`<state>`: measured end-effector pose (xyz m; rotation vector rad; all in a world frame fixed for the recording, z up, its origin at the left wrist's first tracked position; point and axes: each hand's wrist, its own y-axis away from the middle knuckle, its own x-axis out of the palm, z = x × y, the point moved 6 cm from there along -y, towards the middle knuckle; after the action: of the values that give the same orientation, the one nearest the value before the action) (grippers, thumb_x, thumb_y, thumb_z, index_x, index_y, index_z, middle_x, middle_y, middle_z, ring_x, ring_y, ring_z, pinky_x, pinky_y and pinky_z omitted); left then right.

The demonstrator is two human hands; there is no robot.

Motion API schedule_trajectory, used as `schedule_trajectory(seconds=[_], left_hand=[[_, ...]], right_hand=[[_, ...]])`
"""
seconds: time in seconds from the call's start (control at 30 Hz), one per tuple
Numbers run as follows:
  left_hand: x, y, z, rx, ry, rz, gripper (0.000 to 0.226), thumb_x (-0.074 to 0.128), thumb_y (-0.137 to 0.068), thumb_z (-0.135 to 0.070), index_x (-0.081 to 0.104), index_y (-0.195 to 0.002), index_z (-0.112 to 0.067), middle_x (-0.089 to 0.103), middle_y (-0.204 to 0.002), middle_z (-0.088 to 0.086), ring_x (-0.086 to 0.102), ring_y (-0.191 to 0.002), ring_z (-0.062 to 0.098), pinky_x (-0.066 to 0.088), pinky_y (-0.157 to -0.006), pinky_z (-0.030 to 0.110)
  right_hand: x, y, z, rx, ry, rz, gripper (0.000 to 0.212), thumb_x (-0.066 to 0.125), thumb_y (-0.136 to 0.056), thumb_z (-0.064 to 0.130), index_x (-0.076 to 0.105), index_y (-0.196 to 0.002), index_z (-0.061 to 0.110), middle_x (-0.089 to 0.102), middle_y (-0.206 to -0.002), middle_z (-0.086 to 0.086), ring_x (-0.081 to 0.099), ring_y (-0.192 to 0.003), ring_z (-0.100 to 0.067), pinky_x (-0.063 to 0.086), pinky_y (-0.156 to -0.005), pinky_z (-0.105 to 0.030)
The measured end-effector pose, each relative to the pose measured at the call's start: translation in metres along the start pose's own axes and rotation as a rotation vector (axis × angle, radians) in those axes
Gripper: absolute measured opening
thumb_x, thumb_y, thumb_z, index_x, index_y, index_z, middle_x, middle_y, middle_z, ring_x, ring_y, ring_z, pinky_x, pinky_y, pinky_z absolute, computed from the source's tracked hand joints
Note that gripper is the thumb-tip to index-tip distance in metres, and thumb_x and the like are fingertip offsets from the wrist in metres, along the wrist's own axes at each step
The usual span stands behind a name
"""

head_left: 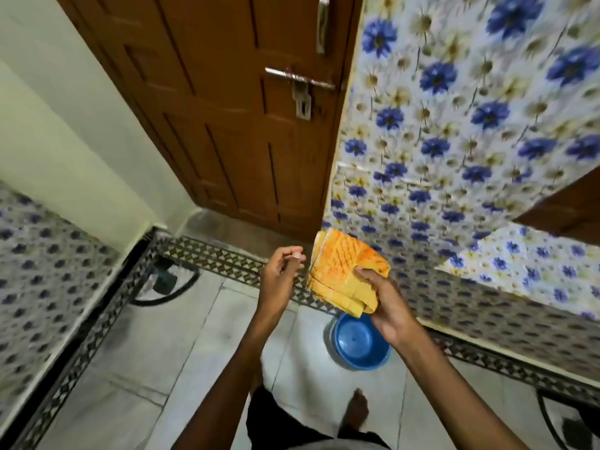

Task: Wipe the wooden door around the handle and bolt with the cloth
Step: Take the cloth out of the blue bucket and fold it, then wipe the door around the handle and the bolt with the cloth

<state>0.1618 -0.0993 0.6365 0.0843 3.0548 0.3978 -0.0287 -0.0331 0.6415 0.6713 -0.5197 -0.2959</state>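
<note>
A brown wooden door point(227, 125) stands ahead. Near its right edge a metal handle point(322, 24) runs vertically, and below it sits a metal sliding bolt point(300, 81) with a hanging hasp. My right hand point(386, 306) is shut on a folded orange-yellow cloth point(347, 271), held well below the bolt, in front of the door's bottom corner. Just left of the cloth is my left hand point(281, 271); its fingers are loosely curled and apart, and it holds nothing and does not touch the cloth.
A blue plastic basin point(360, 344) sits on the grey tiled floor under my right hand. Blue-flowered tiles point(470, 125) cover the wall right of the door. A pale wall point(65, 141) stands on the left. A dark ring-shaped stand point(165, 284) lies at the floor's left. My bare foot point(355, 414) shows below.
</note>
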Motion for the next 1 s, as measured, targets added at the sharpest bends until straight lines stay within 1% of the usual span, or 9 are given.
schedule_trajectory(seconds=[0.1, 0.17, 0.3, 0.43, 0.53, 0.67, 0.77, 0.9, 1.0], left_hand=[[-0.036, -0.023, -0.036, 0.039, 0.017, -0.015, 0.015, 0.055, -0.103, -0.013, 0.067, -0.107, -0.022, 0.072, -0.099, 0.0, 0.068, -0.093, 0.015, 0.053, -0.082, 0.031], [-0.058, -0.04, -0.058, 0.058, 0.033, -0.016, 0.014, 0.056, -0.102, -0.013, 0.067, -0.108, -0.02, 0.072, -0.1, 0.0, 0.068, -0.093, 0.015, 0.055, -0.081, 0.029], [-0.089, -0.079, -0.113, 0.128, 0.076, 0.063, 0.013, 0.058, -0.101, -0.012, 0.067, -0.111, -0.015, 0.073, -0.1, 0.003, 0.069, -0.091, 0.015, 0.056, -0.074, 0.021], [-0.099, -0.109, -0.171, 0.245, 0.079, 0.145, 0.015, 0.058, -0.102, -0.015, 0.068, -0.112, -0.014, 0.073, -0.102, 0.004, 0.07, -0.092, 0.015, 0.056, -0.078, 0.027], [-0.097, -0.141, -0.208, 0.338, 0.045, 0.172, 0.013, 0.06, -0.101, -0.016, 0.069, -0.108, -0.019, 0.073, -0.1, -0.001, 0.07, -0.092, 0.014, 0.056, -0.077, 0.026], [-0.085, -0.199, -0.239, 0.42, -0.044, 0.154, 0.015, 0.061, -0.1, -0.02, 0.068, -0.098, -0.033, 0.072, -0.103, -0.006, 0.068, -0.098, 0.015, 0.056, -0.083, 0.035], [-0.072, -0.245, -0.259, 0.496, -0.157, 0.113, 0.009, 0.062, -0.1, -0.025, 0.068, -0.102, -0.03, 0.069, -0.108, -0.009, 0.064, -0.106, 0.016, 0.055, -0.087, 0.037], [-0.066, -0.285, -0.286, 0.57, -0.248, 0.069, 0.007, 0.062, -0.1, -0.023, 0.067, -0.103, -0.026, 0.065, -0.104, -0.016, 0.061, -0.102, 0.008, 0.049, -0.079, 0.023], [-0.069, -0.307, -0.306, 0.635, -0.299, 0.054, 0.007, 0.062, -0.1, -0.022, 0.068, -0.104, -0.023, 0.066, -0.108, -0.011, 0.057, -0.097, -0.003, 0.044, -0.078, 0.017]], right_hand=[[0.047, 0.001, 0.018, -0.046, -0.046, -0.02, 0.042, 0.061, -0.089, 0.015, 0.057, -0.131, 0.016, 0.068, -0.125, -0.01, 0.062, -0.117, -0.03, 0.045, -0.103, -0.056], [0.077, -0.002, 0.03, -0.063, -0.084, -0.016, 0.041, 0.061, -0.09, 0.015, 0.058, -0.13, 0.016, 0.069, -0.122, -0.01, 0.063, -0.115, -0.03, 0.045, -0.102, -0.056], [0.135, -0.013, 0.061, -0.125, -0.175, -0.07, 0.037, 0.064, -0.088, 0.017, 0.06, -0.125, 0.018, 0.071, -0.117, -0.009, 0.067, -0.104, -0.025, 0.058, -0.08, -0.04], [0.176, -0.024, 0.102, -0.245, -0.243, -0.113, 0.041, 0.066, -0.087, 0.019, 0.06, -0.128, 0.017, 0.07, -0.121, -0.009, 0.065, -0.111, -0.027, 0.051, -0.097, -0.048], [0.195, -0.03, 0.144, -0.346, -0.315, -0.168, 0.039, 0.065, -0.089, 0.022, 0.059, -0.128, 0.018, 0.069, -0.121, -0.007, 0.065, -0.111, -0.026, 0.051, -0.097, -0.045], [0.216, -0.046, 0.191, -0.543, -0.373, -0.267, 0.041, 0.064, -0.089, 0.026, 0.057, -0.13, 0.023, 0.066, -0.126, -0.005, 0.064, -0.112, -0.022, 0.051, -0.098, -0.045], [0.236, -0.066, 0.199, -0.624, -0.399, -0.421, 0.058, 0.064, -0.09, 0.025, 0.039, -0.143, 0.026, 0.056, -0.133, -0.001, 0.058, -0.116, -0.021, 0.049, -0.099, -0.045], [0.276, -0.091, 0.209, -0.664, -0.461, -0.382, 0.047, 0.059, -0.095, 0.021, 0.044, -0.139, 0.023, 0.059, -0.131, -0.004, 0.059, -0.114, -0.02, 0.049, -0.096, -0.041], [0.279, -0.103, 0.241, -0.724, -0.518, -0.443, 0.04, 0.059, -0.095, 0.019, 0.049, -0.134, 0.017, 0.059, -0.133, -0.006, 0.059, -0.115, -0.02, 0.049, -0.098, -0.039]])
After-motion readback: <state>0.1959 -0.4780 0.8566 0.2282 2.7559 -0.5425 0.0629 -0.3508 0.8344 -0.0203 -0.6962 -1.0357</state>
